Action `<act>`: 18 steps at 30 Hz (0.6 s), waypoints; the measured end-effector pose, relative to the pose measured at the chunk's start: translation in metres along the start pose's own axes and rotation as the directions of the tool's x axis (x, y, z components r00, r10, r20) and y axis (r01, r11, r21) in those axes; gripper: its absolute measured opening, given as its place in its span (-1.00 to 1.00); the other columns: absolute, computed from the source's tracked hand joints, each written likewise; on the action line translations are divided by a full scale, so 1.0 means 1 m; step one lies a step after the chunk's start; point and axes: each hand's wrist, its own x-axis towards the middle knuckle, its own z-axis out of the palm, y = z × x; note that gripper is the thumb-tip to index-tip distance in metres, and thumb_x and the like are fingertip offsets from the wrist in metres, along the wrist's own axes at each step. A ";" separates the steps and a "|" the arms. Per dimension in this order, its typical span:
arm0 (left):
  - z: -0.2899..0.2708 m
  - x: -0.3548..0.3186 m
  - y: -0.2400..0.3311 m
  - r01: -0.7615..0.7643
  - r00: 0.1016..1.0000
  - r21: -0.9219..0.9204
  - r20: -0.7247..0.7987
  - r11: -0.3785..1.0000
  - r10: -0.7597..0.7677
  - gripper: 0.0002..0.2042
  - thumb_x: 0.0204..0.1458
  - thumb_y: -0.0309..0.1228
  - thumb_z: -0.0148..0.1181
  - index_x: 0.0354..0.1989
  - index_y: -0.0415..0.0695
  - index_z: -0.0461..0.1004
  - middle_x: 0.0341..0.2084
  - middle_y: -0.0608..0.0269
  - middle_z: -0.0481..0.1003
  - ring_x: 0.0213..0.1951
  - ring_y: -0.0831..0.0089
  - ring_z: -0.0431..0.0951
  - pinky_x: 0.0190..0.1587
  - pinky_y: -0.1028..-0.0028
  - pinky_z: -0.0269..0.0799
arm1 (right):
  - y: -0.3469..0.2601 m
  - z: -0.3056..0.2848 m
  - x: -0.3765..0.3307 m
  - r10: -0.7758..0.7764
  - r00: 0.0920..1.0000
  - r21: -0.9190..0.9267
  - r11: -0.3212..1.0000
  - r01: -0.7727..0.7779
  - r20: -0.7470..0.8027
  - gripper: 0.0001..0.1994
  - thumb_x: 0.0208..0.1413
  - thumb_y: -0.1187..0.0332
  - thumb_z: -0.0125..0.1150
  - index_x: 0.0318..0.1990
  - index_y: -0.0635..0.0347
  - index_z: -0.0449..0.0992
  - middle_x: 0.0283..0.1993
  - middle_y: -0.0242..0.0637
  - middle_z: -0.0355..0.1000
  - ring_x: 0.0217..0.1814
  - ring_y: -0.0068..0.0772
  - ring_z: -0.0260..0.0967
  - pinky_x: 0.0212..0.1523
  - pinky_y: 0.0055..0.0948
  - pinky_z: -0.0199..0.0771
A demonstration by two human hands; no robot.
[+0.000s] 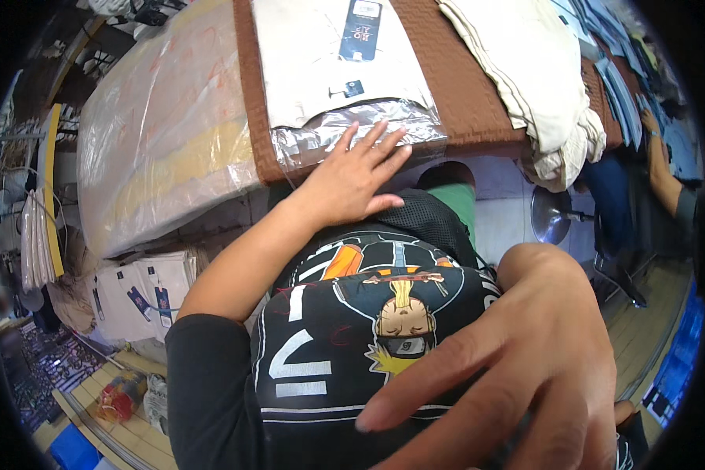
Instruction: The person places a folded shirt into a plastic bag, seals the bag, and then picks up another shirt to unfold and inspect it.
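My left hand (360, 172) lies palm down with its fingers spread over the near end of a clear plastic bag (399, 125). In the bag is a folded cream garment (313, 55) with a dark blue hang tag (361, 31) and a small dark label (354, 88). The bag's loose end is crinkled and reaches the near edge of the brown-covered table (478, 94). Close to the camera, my right hand (517, 368) is raised in front of my black printed T-shirt, its fingers apart and holding nothing.
Left of the garment sits a large plastic-wrapped stack (164, 117). Unbagged cream garments (525, 63) hang over the table's edge at right. Beyond them are blue garments (623, 94) and another person's arm (659, 164). Tagged cream garments (145, 294) lie lower left; a round metal lamp-like dish (550, 213) stands below the table.
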 end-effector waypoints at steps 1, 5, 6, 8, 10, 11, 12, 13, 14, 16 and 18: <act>0.000 -0.004 0.002 -0.006 1.000 -0.039 0.008 0.999 0.006 -0.34 -0.01 0.04 0.04 0.22 -0.08 0.15 0.26 0.09 0.05 0.30 0.10 -0.01 0.26 0.00 -0.13 | 0.001 -0.002 0.000 -0.006 1.000 0.013 1.000 0.006 0.021 -0.50 0.01 0.06 0.12 0.02 0.24 0.40 0.04 0.01 0.32 0.18 0.00 0.19 0.18 -0.11 0.12; -0.013 -0.022 0.008 0.000 0.992 -0.160 -0.125 0.987 -0.020 -0.44 -0.07 -0.08 0.17 0.13 -0.03 0.31 0.18 0.19 0.23 0.24 0.19 0.14 0.23 0.03 -0.03 | 0.005 -0.008 0.009 -0.120 0.983 0.140 0.985 0.100 0.140 -0.46 0.02 -0.01 0.09 0.05 0.21 0.39 0.10 0.02 0.28 0.24 0.03 0.12 0.23 -0.09 0.05; -0.018 -0.026 0.001 0.055 0.976 -0.099 -0.204 0.994 -0.075 -0.46 -0.05 -0.10 0.16 0.12 -0.04 0.32 0.17 0.18 0.24 0.24 0.18 0.15 0.23 0.04 -0.03 | 0.009 -0.014 0.015 -0.186 0.970 0.186 0.970 0.155 0.158 -0.44 0.02 -0.02 0.08 0.06 0.21 0.39 0.12 0.03 0.27 0.26 0.03 0.10 0.25 -0.09 0.03; -0.037 -0.024 -0.012 0.192 0.924 -0.067 -0.325 0.979 -0.203 -0.50 0.01 -0.16 0.11 0.12 -0.10 0.30 0.18 0.14 0.22 0.24 0.16 0.14 0.23 0.06 -0.02 | 0.030 -0.028 0.038 -0.234 0.972 0.096 0.968 0.232 0.017 -0.42 0.03 -0.06 0.06 0.08 0.20 0.39 0.15 0.03 0.25 0.29 0.05 0.07 0.27 -0.08 -0.01; -0.039 -0.025 -0.030 0.337 0.908 0.098 -0.296 0.936 -0.296 -0.50 0.03 -0.20 0.10 0.13 -0.15 0.27 0.19 0.11 0.20 0.25 0.11 0.12 0.21 0.06 0.02 | 0.081 -0.030 0.050 -0.065 0.964 -0.396 0.917 -0.044 -0.258 -0.41 0.05 -0.05 0.05 0.15 0.14 0.31 0.24 -0.03 0.15 0.35 -0.01 -0.03 0.31 -0.07 -0.08; -0.036 -0.027 -0.038 0.394 0.902 0.168 -0.262 0.904 -0.344 -0.49 0.02 -0.20 0.11 0.14 -0.14 0.26 0.19 0.10 0.20 0.25 0.10 0.12 0.20 0.07 0.04 | 0.108 -0.028 0.051 0.049 0.922 -0.601 0.745 -0.290 -0.384 -0.40 0.06 -0.02 0.05 0.21 0.10 0.25 0.31 -0.11 0.07 0.40 -0.08 -0.12 0.33 -0.07 -0.13; -0.035 -0.032 -0.042 0.382 0.909 0.133 -0.231 0.915 -0.346 -0.49 0.01 -0.21 0.12 0.14 -0.14 0.26 0.19 0.10 0.20 0.25 0.09 0.12 0.20 0.07 0.04 | 0.138 -0.023 0.048 0.069 0.956 -0.877 0.382 -0.291 -0.287 -0.34 0.05 -0.04 0.05 0.26 0.08 0.14 0.35 -0.12 -0.02 0.42 -0.04 -0.18 0.34 -0.07 -0.17; -0.032 -0.041 -0.045 0.374 0.915 0.099 -0.201 0.922 -0.350 -0.49 0.01 -0.22 0.14 0.14 -0.14 0.26 0.19 0.10 0.20 0.24 0.08 0.12 0.20 0.08 0.04 | 0.148 -0.013 0.044 0.156 0.946 -0.860 0.394 -0.324 -0.285 -0.37 0.05 0.00 0.07 0.24 0.09 0.18 0.34 -0.11 0.00 0.41 -0.03 -0.17 0.33 -0.07 -0.15; -0.035 -0.046 -0.048 0.363 0.921 0.070 -0.174 0.929 -0.347 -0.48 0.00 -0.23 0.15 0.14 -0.14 0.27 0.18 0.11 0.20 0.24 0.06 0.12 0.20 0.09 0.04 | 0.151 -0.002 0.039 0.236 0.929 -0.843 0.401 -0.359 -0.283 -0.41 0.05 0.04 0.09 0.21 0.09 0.21 0.32 -0.10 0.03 0.40 -0.01 -0.15 0.33 -0.07 -0.14; -0.040 -0.053 -0.049 0.457 0.835 -0.084 -0.303 0.885 -0.460 -0.47 -0.02 -0.37 0.19 0.16 -0.15 0.24 0.15 0.06 0.24 0.17 0.09 0.23 0.16 0.20 0.15 | 0.142 -0.002 0.050 0.256 0.924 -0.825 0.425 -0.372 -0.284 -0.48 0.05 0.09 0.12 0.13 0.13 0.30 0.26 -0.09 0.12 0.34 0.00 -0.04 0.27 -0.09 -0.03; -0.034 -0.053 -0.060 0.499 0.647 -0.462 -0.365 0.733 -0.670 -0.46 0.00 -0.44 0.17 0.19 -0.24 0.18 0.11 0.02 0.28 0.08 0.23 0.32 0.07 0.34 0.27 | 0.128 -0.009 0.070 0.130 0.942 -0.822 0.461 -0.335 -0.311 -0.56 0.04 0.12 0.15 0.02 0.17 0.41 0.15 -0.09 0.26 0.24 -0.02 0.14 0.18 -0.15 0.16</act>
